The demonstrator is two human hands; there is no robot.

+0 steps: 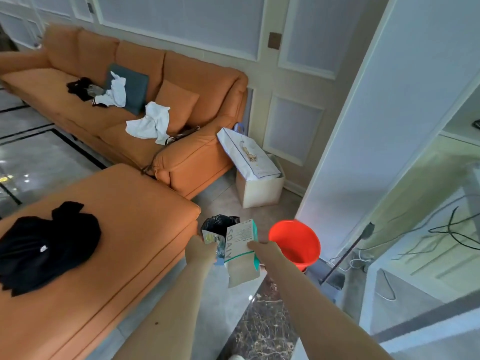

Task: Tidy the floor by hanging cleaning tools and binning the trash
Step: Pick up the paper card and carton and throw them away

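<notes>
Low centre of frame: white-and-teal carton (241, 252) pinched at its edge by right hand (262, 249), crumpled wrappers (214, 241) clutched in left hand (200, 252), both just above black-lined bin (220, 224). Best carried fully over the opening before letting go, carton dropped end-first, well clear of red bucket (296, 242) to the right.

An orange sofa (155, 120) at far left carries white cloths (150, 123) and a grey cushion (132, 87); black clothing (44, 245) lies on the near ottoman (124, 229).
</notes>
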